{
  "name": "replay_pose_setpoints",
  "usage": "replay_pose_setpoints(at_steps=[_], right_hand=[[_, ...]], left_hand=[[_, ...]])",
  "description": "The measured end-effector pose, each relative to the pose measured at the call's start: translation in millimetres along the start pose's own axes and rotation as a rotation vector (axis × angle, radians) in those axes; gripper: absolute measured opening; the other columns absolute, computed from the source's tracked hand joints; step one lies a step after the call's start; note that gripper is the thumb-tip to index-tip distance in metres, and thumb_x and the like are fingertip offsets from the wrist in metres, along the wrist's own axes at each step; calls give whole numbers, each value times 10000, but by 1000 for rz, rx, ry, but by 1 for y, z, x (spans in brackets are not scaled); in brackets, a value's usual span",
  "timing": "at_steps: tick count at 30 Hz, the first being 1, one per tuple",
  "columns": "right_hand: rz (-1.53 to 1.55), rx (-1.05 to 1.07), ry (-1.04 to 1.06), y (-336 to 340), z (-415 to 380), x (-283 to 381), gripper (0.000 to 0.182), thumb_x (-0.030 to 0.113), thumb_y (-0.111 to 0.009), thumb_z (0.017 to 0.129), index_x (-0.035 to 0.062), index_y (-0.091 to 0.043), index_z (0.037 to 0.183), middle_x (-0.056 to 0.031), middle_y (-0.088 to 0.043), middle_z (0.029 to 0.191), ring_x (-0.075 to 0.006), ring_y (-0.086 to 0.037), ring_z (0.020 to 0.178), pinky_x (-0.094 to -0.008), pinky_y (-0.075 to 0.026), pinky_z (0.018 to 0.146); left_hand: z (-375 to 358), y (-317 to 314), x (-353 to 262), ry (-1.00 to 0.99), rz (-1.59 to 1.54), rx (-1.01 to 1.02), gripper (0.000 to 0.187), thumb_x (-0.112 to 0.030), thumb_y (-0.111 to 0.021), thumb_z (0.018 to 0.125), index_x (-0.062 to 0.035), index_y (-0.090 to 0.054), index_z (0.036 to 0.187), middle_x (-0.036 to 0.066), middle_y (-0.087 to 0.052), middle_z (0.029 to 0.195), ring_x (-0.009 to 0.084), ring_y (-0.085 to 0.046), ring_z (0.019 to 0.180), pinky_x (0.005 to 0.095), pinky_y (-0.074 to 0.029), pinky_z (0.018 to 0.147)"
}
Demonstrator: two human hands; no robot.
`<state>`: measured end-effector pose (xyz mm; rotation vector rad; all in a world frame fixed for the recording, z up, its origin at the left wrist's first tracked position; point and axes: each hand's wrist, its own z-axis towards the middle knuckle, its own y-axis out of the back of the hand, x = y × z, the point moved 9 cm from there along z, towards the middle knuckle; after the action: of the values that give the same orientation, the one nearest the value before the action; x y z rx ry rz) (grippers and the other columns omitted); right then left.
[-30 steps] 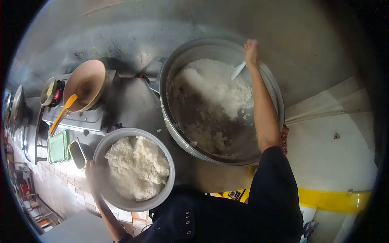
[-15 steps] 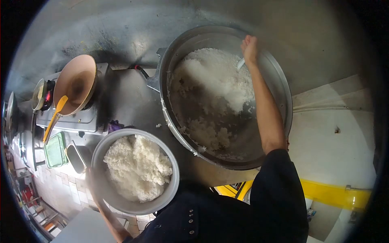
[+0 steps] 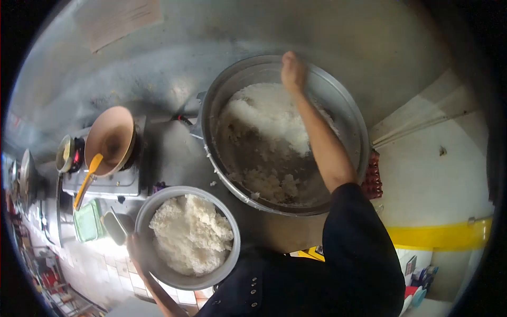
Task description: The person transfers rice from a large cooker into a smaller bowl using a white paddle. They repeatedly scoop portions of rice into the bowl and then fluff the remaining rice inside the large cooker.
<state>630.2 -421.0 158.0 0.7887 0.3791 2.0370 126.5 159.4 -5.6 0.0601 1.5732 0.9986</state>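
A large metal pot (image 3: 211, 153) sits tilted on the steel counter, with cooked white rice (image 3: 269, 113) heaped on its far side. My right hand (image 3: 293, 71) reaches deep into it, fist closed at the far edge of the rice. The scoop it grips is hidden behind the hand. Nearer to me is a grey bowl (image 3: 232, 259) heaped with rice (image 3: 191, 235). My left hand (image 3: 134, 248) grips that bowl's left rim.
Left of the pot, a wok (image 3: 111, 134) with an orange-handled spatula (image 3: 87, 174) rests on a gas stove. A small pan (image 3: 66, 153) stands beyond it. A green container (image 3: 85, 222) and a dark tin (image 3: 115, 227) lie by the bowl. Red egg trays (image 3: 372, 177) are right of the pot.
My right hand has moved left along the pot's far side, and the white scoop blade no longer shows. The view has shifted; my left hand still holds the bowl.
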Motion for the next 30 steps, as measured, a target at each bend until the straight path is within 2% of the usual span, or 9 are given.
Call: replay_pose_setpoints(at_steps=[1, 3, 6, 12, 14, 17, 22, 29, 30], right_hand=[[-15, -17, -8, 10, -5, 8, 269, 257, -411, 945, 58, -590, 922, -122, -615, 906, -279, -559, 846, -437, -430, 810], [-53, -211, 170, 30, -13, 38, 216, 211, -429, 954, 92, -599, 1013, -131, -605, 1151, -296, -505, 1116, -485, -357, 953], [-41, -190, 238, 26, -13, 45, 227, 217, -475, 943, 108, -592, 1106, -99, -515, 1347, -265, -358, 1326, -499, -283, 1041], [213, 71, 188, -12, -7, 25, 239, 130, -475, 908, 120, -648, 1073, -20, -567, 1314, -233, -388, 1340, -494, -274, 1074], [51, 112, 182, -7, -6, 41, 293, 99, -450, 899, 119, -654, 1108, -16, -579, 1305, -238, -402, 1332, -468, -284, 1074], [12, 153, 263, -11, -6, 52, 338, 117, -425, 915, 115, -629, 1184, -20, -549, 1346, -243, -370, 1355, -470, -276, 1077], [56, 299, 306, -44, -16, 57, 499, 149, -387, 950, 102, -352, 1446, -90, -282, 1530, -285, -176, 1438, -514, -99, 1153], [-20, 185, 345, -38, -24, 70, 571, 186, -423, 962, 67, -234, 1487, -180, -158, 1553, -327, -57, 1454, -539, -12, 1145], [-25, 104, 335, -29, -25, 71, 468, 206, -446, 959, 49, -398, 1397, -223, -253, 1510, -356, -146, 1435, -519, -89, 1149]], left_hand=[[-3, -7, -5, 180, -184, 22, 474, -401, -447, 995, 54, -559, 1065, 83, -559, 905, 171, -486, 866, 287, -395, 792], [1, -9, -9, 106, -104, 95, 473, -405, -449, 992, 52, -557, 1044, 74, -550, 892, 165, -476, 843, 283, -394, 769], [9, -14, -15, 62, 97, 200, 473, -414, -456, 986, 48, -554, 1011, 59, -535, 869, 157, -453, 804, 282, -388, 730], [-4, 1, 29, 197, 84, -12, 471, -397, -454, 992, 54, -562, 1072, 92, -570, 951, 187, -497, 882, 299, -404, 808], [-7, 2, 14, 224, -20, -62, 538, -433, -468, 981, 35, -542, 1235, 163, -592, 1173, 242, -547, 1107, 316, -389, 960], [-6, 1, 7, 119, -87, -45, 530, -435, -474, 980, 39, -559, 1200, 144, -609, 1105, 223, -551, 1041, 314, -401, 925], [-5, 0, 0, 159, -112, -47, 490, -413, -411, 1008, 36, -569, 1127, 150, -608, 1024, 229, -546, 963, 323, -403, 886], [1, -2, 43, 226, -12, 23, 593, -503, -432, 972, 10, -536, 1253, 174, -536, 1242, 297, -491, 1166, 362, -354, 1014], [1, 2, 30, 103, -28, -119, 493, -412, -442, 1000, 46, -581, 1120, 82, -610, 962, 160, -527, 903, 279, -415, 821]])
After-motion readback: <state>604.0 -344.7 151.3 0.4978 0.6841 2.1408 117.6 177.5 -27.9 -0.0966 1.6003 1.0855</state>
